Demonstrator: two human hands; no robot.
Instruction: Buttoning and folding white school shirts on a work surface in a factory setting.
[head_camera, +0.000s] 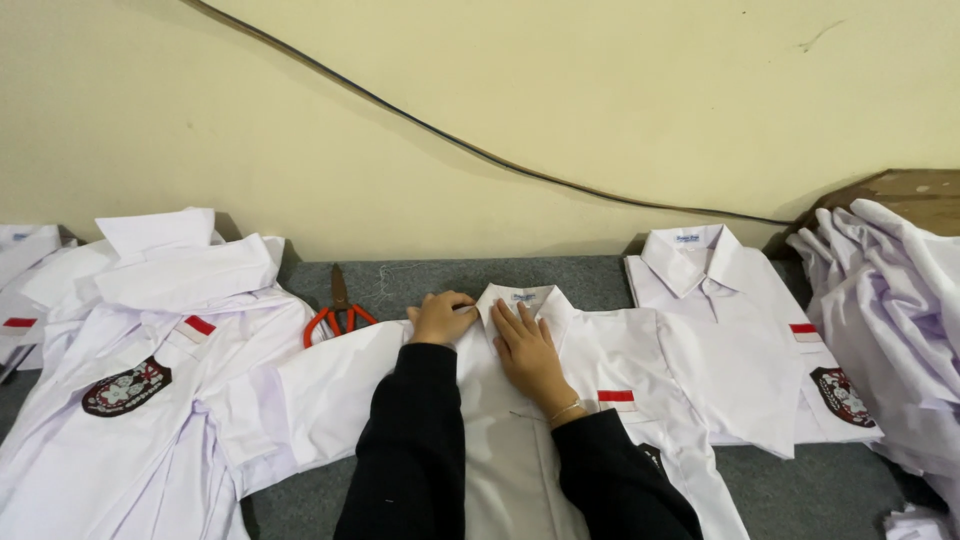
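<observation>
Soft, even light falls from above and in front, so the cream wall (560, 90) and the white shirts (720, 330) read bright without glare. Faint shadows sit behind the shirt stacks at the wall's foot and under the cable (470, 148). Focus is sharp centrally; wide-angle distortion bends the edges.

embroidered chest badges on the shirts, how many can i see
3: one on the shirt in the left pile, one on the folded shirt at right, and one mostly hidden by the right sleeve on the middle shirt. More may lie hidden in the piles.
</observation>
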